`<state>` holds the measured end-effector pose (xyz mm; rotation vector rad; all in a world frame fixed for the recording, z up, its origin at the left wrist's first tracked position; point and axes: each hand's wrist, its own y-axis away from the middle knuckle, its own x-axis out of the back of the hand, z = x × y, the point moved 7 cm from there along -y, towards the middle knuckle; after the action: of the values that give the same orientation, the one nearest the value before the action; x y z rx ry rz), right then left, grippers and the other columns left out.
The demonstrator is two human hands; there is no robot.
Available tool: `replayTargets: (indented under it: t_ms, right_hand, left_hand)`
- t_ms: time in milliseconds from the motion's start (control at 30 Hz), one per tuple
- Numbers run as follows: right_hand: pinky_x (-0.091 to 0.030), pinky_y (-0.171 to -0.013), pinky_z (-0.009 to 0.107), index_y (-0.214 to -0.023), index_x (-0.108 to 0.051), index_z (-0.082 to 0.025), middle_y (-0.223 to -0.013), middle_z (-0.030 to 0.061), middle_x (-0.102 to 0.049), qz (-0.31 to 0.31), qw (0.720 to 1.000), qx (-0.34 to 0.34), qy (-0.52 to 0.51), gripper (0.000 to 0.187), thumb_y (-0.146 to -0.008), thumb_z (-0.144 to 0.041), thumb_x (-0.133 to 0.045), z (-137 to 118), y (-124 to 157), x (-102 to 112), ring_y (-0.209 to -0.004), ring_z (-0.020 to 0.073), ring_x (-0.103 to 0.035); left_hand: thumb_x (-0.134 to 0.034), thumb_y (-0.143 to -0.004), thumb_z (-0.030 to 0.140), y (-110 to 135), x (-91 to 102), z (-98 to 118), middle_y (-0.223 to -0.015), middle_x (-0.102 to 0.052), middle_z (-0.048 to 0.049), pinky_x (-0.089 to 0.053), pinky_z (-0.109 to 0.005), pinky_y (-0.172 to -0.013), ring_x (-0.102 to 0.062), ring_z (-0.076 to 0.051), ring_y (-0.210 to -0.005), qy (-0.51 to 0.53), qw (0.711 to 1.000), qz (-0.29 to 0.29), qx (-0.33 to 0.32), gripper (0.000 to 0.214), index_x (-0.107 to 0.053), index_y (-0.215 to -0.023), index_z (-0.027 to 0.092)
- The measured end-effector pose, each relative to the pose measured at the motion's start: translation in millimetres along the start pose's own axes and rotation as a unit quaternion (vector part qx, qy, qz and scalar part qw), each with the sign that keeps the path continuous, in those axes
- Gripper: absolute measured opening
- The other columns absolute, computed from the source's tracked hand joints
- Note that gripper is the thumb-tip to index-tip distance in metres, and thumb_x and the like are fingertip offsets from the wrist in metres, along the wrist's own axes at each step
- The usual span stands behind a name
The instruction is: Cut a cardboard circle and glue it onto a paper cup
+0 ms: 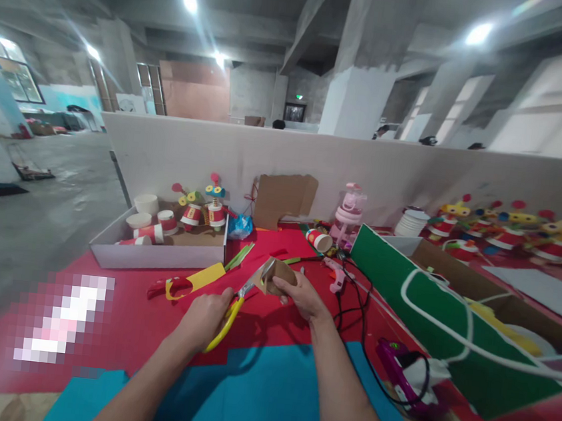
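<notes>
In the head view my left hand (205,320) is closed round the yellow handles of a pair of scissors (234,316). The blades point up and to the right, against a small brown piece of cardboard (274,275). My right hand (302,294) pinches that cardboard from its right side. Whether the blades are parted I cannot make out. Below both hands lie blue sheets (263,383) on a red table covering (138,329). To the left of the blades is a yellow paper piece (206,276) with a rounded cutout.
A white box (160,258) at left holds paper cups and cup figures. A pink glue gun (337,275) and black cables lie right of my hands. Farther right stand a green-sided box (430,320), a white cable (468,341) and a purple device (404,374). A partition (192,147) closes the back.
</notes>
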<state>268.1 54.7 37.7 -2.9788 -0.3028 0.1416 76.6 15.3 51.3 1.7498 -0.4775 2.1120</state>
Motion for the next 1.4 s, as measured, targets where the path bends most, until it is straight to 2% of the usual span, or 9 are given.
replayTargets:
  t_ms: [67, 167, 233, 433, 800, 1033, 1200, 1333, 1400]
  right_hand:
    - [-0.031, -0.040, 0.019, -0.090, -0.070, -0.015, -0.064, -0.0019, -0.061, 0.045, 0.999, 0.003, -0.023, 0.040, -0.068, -0.047, -0.078, 1.5, -2.9, 5.0, -0.044, 0.0057, -0.040]
    - [-0.030, -0.040, 0.018, -0.097, -0.069, -0.018, -0.074, 0.0006, -0.067, 0.152, 0.987, 0.014, -0.058, 0.048, -0.063, -0.049, -0.081, 3.6, -5.4, 15.5, -0.049, 0.0078, -0.048]
    - [-0.030, -0.040, 0.018, -0.099, -0.068, -0.018, -0.078, 0.0022, -0.070, 0.177, 0.982, 0.016, -0.058, 0.050, -0.063, -0.051, -0.080, 4.1, -6.2, 16.0, -0.052, 0.0097, -0.053]
    - [-0.027, -0.039, 0.019, -0.099, -0.070, -0.018, -0.066, -0.0005, -0.065, 0.115, 0.993, 0.020, -0.006, 0.046, -0.068, -0.051, -0.077, 1.9, -6.8, 5.0, -0.042, 0.0057, -0.037]
    - [-0.030, -0.041, 0.018, -0.100, -0.069, -0.019, -0.072, 0.0004, -0.064, 0.111, 0.994, 0.013, 0.002, 0.046, -0.067, -0.051, -0.077, -0.4, -3.5, 9.9, -0.049, 0.0075, -0.044]
    - [-0.031, -0.041, 0.018, -0.101, -0.070, -0.019, -0.070, -0.0005, -0.063, 0.106, 0.994, 0.008, 0.013, 0.048, -0.066, -0.051, -0.078, -6.7, 1.0, 13.2, -0.048, 0.0066, -0.042]
    - [-0.029, -0.041, 0.018, -0.097, -0.070, -0.018, -0.076, 0.0009, -0.066, 0.105, 0.994, 0.011, 0.004, 0.044, -0.066, -0.048, -0.078, -2.0, -1.9, 15.3, -0.051, 0.0074, -0.045]
    - [-0.028, -0.042, 0.019, -0.097, -0.070, -0.018, -0.073, 0.0004, -0.066, 0.150, 0.988, 0.027, -0.035, 0.044, -0.065, -0.047, -0.079, 2.8, -6.8, 15.7, -0.050, 0.0080, -0.045]
    - [-0.032, -0.045, 0.020, -0.096, -0.071, -0.018, -0.075, 0.0016, -0.069, 0.149, 0.987, 0.037, -0.036, 0.043, -0.066, -0.047, -0.079, 0.1, -7.4, 12.9, -0.054, 0.0102, -0.050]
  left_hand:
    - [-0.039, -0.094, 0.026, 0.2, 1.2, 0.1, -0.086, -0.070, -0.0123, -0.033, -0.029, -0.058, -0.068, -0.029, -0.081, -0.005, 1.000, -0.002, 0.002, 0.018, -0.052, -0.104, 0.017]
    - [-0.038, -0.094, 0.025, 0.4, 2.0, -1.8, -0.090, -0.070, -0.0142, -0.036, -0.030, -0.060, -0.068, -0.031, -0.084, -0.024, 1.000, -0.010, 0.015, 0.022, -0.050, -0.110, 0.015]
    - [-0.035, -0.095, 0.024, -0.1, 0.5, -4.8, -0.093, -0.070, -0.0157, -0.038, -0.032, -0.062, -0.068, -0.033, -0.087, -0.040, 0.999, -0.014, 0.025, 0.026, -0.048, -0.115, 0.014]
    - [-0.038, -0.095, 0.024, -4.2, -12.5, -11.0, -0.101, -0.070, -0.0164, -0.041, -0.032, -0.068, -0.067, -0.031, -0.094, -0.032, 0.999, -0.018, 0.016, 0.028, -0.044, -0.120, 0.013]
    - [-0.036, -0.096, 0.031, -1.6, -10.7, -5.0, -0.092, -0.070, -0.0140, -0.036, -0.030, -0.062, -0.067, -0.030, -0.085, 0.001, 1.000, 0.003, -0.006, 0.025, -0.050, -0.109, 0.015]
    - [-0.039, -0.095, 0.030, 0.7, -4.5, 1.8, -0.086, -0.069, -0.0117, -0.032, -0.029, -0.059, -0.067, -0.028, -0.078, 0.022, 1.000, -0.001, -0.009, 0.019, -0.051, -0.102, 0.017]
    - [-0.041, -0.093, 0.028, 2.1, -0.6, 5.8, -0.081, -0.068, -0.0104, -0.031, -0.029, -0.058, -0.066, -0.026, -0.073, 0.038, 0.999, -0.009, -0.012, 0.015, -0.052, -0.096, 0.018]
    - [-0.039, -0.093, 0.025, 3.0, 2.4, 2.6, -0.088, -0.069, -0.0141, -0.035, -0.030, -0.060, -0.067, -0.029, -0.079, 0.011, 1.000, -0.015, 0.007, 0.020, -0.053, -0.104, 0.016]
    - [-0.038, -0.093, 0.023, 2.8, 1.7, -1.7, -0.092, -0.070, -0.0160, -0.037, -0.031, -0.063, -0.067, -0.031, -0.084, -0.015, 0.999, -0.021, 0.019, 0.025, -0.051, -0.112, 0.014]
